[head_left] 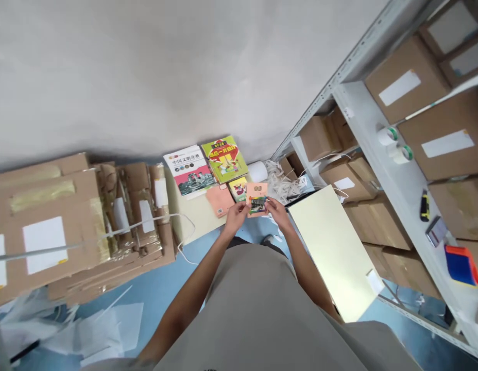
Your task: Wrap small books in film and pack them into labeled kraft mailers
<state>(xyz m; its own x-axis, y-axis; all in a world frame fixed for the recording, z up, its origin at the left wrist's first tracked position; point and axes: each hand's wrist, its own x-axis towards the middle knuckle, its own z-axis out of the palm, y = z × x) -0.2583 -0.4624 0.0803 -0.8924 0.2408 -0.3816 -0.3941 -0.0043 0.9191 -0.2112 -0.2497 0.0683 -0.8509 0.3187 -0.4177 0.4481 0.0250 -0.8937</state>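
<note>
1. Fingers of the left hand and right hand are pinching opposite edges of a small salmon-pink paperback booklet.
2. Beyond the fingers, a green picture book and a white-covered book are lying flat.

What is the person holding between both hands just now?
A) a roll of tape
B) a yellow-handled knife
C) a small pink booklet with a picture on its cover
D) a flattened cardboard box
C: the left hand and right hand grip the two sides of a small pink booklet, while the tape rolls sit on the shelf.
</note>
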